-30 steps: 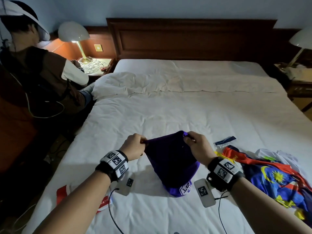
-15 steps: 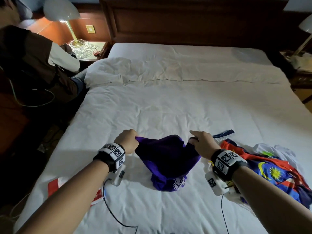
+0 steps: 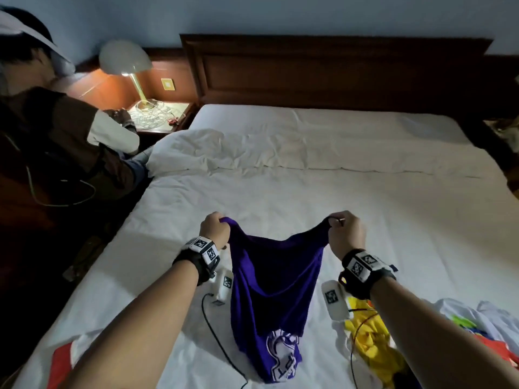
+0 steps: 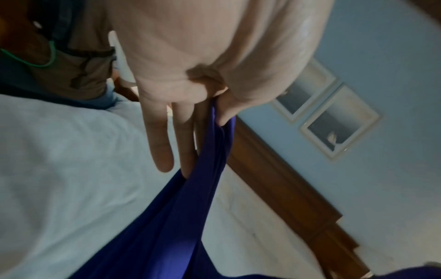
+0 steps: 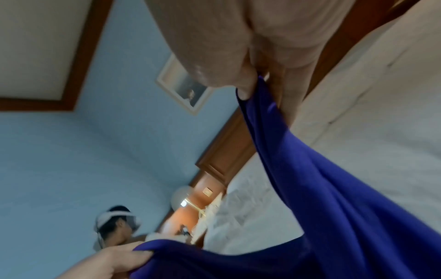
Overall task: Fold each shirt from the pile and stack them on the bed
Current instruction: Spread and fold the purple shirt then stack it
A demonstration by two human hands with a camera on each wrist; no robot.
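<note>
Pile: the heap of yellow, white and multicoloured shirts (image 3: 373,346) lies at the lower right of the head frame, just beside my right forearm
Shirt: the deep purple jersey shirt with a white printed hem (image 3: 272,279) hangs in the lower middle of the frame between my hands, its top edge sagging, its hem resting on the white bed sheet (image 3: 393,220)
Left hand: my left hand (image 3: 214,230) pinches one top corner; the wrist view shows thumb and forefinger clamped on the cloth, other fingers (image 4: 160,139) straight
Right hand: my right hand (image 3: 346,231) pinches the other corner between thumb and fingers
Risk: I judge both pinches shallow, so a sharp shake could pull a corner free; the dragging hem may bunch or catch the black cable (image 3: 216,329) as I lay it flat
Far: at the upper left a second person (image 3: 56,141) sits by a lit bedside lamp (image 3: 126,63), well apart
</note>
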